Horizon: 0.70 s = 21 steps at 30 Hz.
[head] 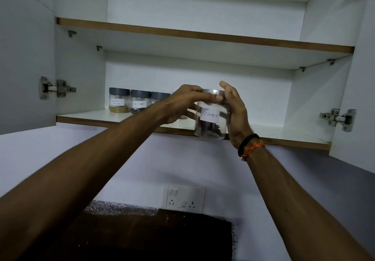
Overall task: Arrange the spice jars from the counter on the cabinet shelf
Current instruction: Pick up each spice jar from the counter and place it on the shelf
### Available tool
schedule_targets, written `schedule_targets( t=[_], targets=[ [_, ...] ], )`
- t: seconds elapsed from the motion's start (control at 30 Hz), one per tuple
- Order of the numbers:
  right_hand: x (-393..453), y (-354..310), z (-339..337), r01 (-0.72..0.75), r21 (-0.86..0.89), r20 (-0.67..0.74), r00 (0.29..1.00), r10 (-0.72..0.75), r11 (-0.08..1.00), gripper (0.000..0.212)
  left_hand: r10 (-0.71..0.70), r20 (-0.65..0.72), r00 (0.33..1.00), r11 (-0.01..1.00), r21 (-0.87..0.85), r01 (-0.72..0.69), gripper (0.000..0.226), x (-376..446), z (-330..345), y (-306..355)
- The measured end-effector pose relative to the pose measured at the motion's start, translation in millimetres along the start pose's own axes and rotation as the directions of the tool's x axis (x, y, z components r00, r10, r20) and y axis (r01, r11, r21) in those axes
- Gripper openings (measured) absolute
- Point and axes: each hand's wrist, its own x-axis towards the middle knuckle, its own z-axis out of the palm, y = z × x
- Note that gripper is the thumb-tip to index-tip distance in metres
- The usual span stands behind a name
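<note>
A clear jar labelled "Cloves" (pixel 211 116), with dark cloves at its bottom, is held up in front of the lower cabinet shelf (pixel 97 117). My right hand (pixel 236 114) grips its right side, thumb near the lid. My left hand (pixel 186 102) curls over the jar's top left, its thumb across the lid. On the shelf's left stand three grey-lidded jars: one with tan powder (pixel 119 100), one labelled black pepper (pixel 140 102), and a third (pixel 159 96) partly hidden behind my left hand.
An upper shelf (pixel 203 35) spans the cabinet above. Both doors stand open, with hinges at left (pixel 56 88) and right (pixel 338 118). Below are a wall socket plate (pixel 183 200) and a dark counter (pixel 158 234).
</note>
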Motion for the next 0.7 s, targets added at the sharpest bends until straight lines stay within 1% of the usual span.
schedule_targets(
  t=[0.07,0.13,0.17,0.2,0.23,0.27,0.3,0.33,0.4,0.47,0.5,0.57,0.7],
  targets=[
    [7.8,7.4,-0.7,-0.029,0.018,-0.086,0.996,0.031,0.999,0.049,0.026,-0.035,0.999,0.999,0.026,-0.025,0.049,8.4,-4.0,0.7],
    [16.8,17.2,-1.9,-0.112,0.042,-0.188,0.975,0.118,0.993,0.05,0.058,-0.076,0.995,0.998,0.035,-0.056,0.054,18.0,-8.8,-0.9],
    [21.5,22.3,-1.9,-0.159,0.019,-0.238,0.958,0.159,0.987,0.048,0.072,-0.093,0.993,0.997,0.038,-0.068,0.057,22.4,-11.7,-2.5],
    [27.1,28.8,-2.3,-0.196,-0.038,-0.292,0.94,0.177,0.98,0.044,0.079,-0.106,0.991,0.996,0.04,-0.075,0.06,27.6,-14.9,-4.6],
    [31.7,35.9,-3.1,-0.216,-0.131,-0.343,0.926,0.16,0.968,0.038,0.08,-0.117,0.99,0.996,0.045,-0.075,0.061,32.1,-18.1,-7.4],
    [36.7,43.7,-4.4,-0.215,-0.253,-0.376,0.92,0.109,0.943,0.033,0.077,-0.128,0.989,0.996,0.052,-0.071,0.062,38.0,-21.2,-11.0],
    [39.9,50.9,-6.4,-0.198,-0.391,-0.38,0.924,0.039,0.899,0.029,0.07,-0.136,0.988,0.996,0.06,-0.063,0.061,42.8,-23.7,-14.9],
    [41.8,58.0,-9.8,-0.176,-0.531,-0.356,0.934,-0.03,0.829,0.026,0.064,-0.145,0.987,0.996,0.069,-0.054,0.059,47.4,-25.6,-18.8],
    [46.2,72.9,-17.7,-0.145,-0.762,-0.273,0.955,-0.111,0.631,0.022,0.051,-0.162,0.985,0.996,0.077,-0.039,0.055,57.8,-29.2,-27.2],
    [48.8,83.7,-22.9,-0.139,-0.885,-0.213,0.969,-0.121,0.445,0.02,0.036,-0.169,0.985,0.997,0.069,-0.025,0.051,66.3,-31.9,-35.4],
    [48.9,87.0,-23.2,-0.136,-0.912,-0.201,0.97,-0.133,0.387,0.021,0.031,-0.168,0.985,0.998,0.068,-0.02,0.05,70.4,-32.4,-39.7],
    [50.0,90.9,-20.3,-0.126,-0.935,-0.196,0.963,-0.186,0.333,0.023,0.029,-0.169,0.985,0.997,0.076,-0.016,0.05,79.1,-32.9,-47.7],
    [48.7,92.8,-20.0,-0.133,-0.939,-0.217,0.945,-0.247,0.317,0.023,0.027,-0.158,0.987,0.992,0.123,-0.007,0.049,97.4,-31.6,-65.1]
  ],
)
